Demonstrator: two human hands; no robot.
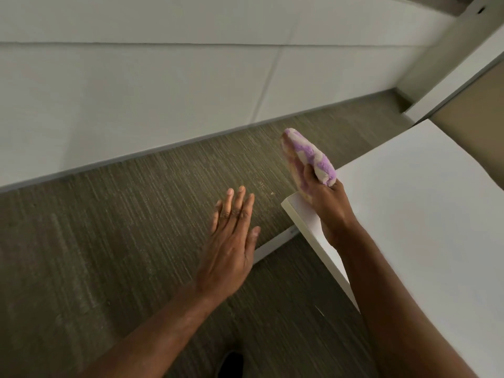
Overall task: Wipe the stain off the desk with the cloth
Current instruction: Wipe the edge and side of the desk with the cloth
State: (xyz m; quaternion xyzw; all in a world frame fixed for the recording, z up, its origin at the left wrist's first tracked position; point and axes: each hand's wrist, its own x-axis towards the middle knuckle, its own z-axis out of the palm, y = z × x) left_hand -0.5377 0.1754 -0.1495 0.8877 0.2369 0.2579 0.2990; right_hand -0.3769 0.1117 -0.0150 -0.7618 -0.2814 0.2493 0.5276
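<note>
My right hand (331, 211) grips a fluffy purple and cream cloth (308, 156), folded and raised above the near left corner of the white desk (425, 214). The cloth sticks up and away past the desk's corner, over the carpet. My left hand (231, 241) hovers flat and open over the floor, left of the desk corner, with its fingers spread and nothing in it. No stain shows on the visible part of the desk.
Olive-brown striped carpet (122, 241) fills the floor to the left. A white wall with a grey baseboard (163, 151) runs across the back. A panel or partition (463, 99) stands behind the desk at the right. A dark shoe tip (231, 364) shows at the bottom.
</note>
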